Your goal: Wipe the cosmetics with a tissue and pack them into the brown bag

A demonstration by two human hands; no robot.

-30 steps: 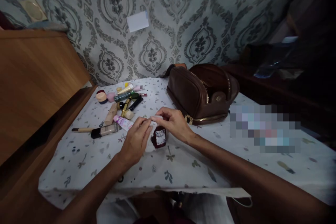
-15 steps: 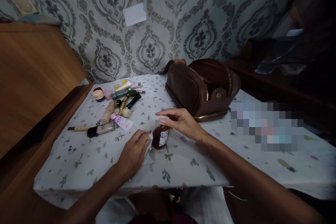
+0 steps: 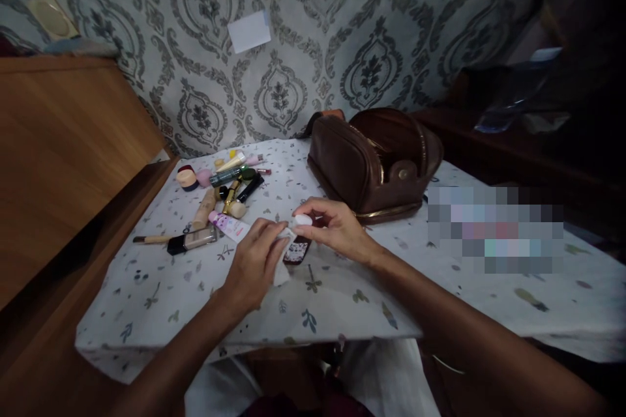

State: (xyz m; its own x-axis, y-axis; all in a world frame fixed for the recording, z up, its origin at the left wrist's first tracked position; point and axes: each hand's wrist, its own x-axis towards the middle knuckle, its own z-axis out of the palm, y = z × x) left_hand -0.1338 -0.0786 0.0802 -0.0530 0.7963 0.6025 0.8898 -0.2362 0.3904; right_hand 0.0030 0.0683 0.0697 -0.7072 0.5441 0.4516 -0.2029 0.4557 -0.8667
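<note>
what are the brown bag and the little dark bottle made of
The brown bag looks like leather or a faux version: smooth, soft sheen, with a gold metal zip along the edge. The little dark bottle is probably glass or hard plastic, dark red around a patterned label; too dim to tell which.

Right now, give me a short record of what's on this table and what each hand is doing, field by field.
left hand: presses a white cloth against the small dark red bottle
right hand: pinches the bottle's white cap
brown bag: behind the hands, appears unzipped
cosmetics pile: far left part of the table
brush: lies just in front of the pile
</note>
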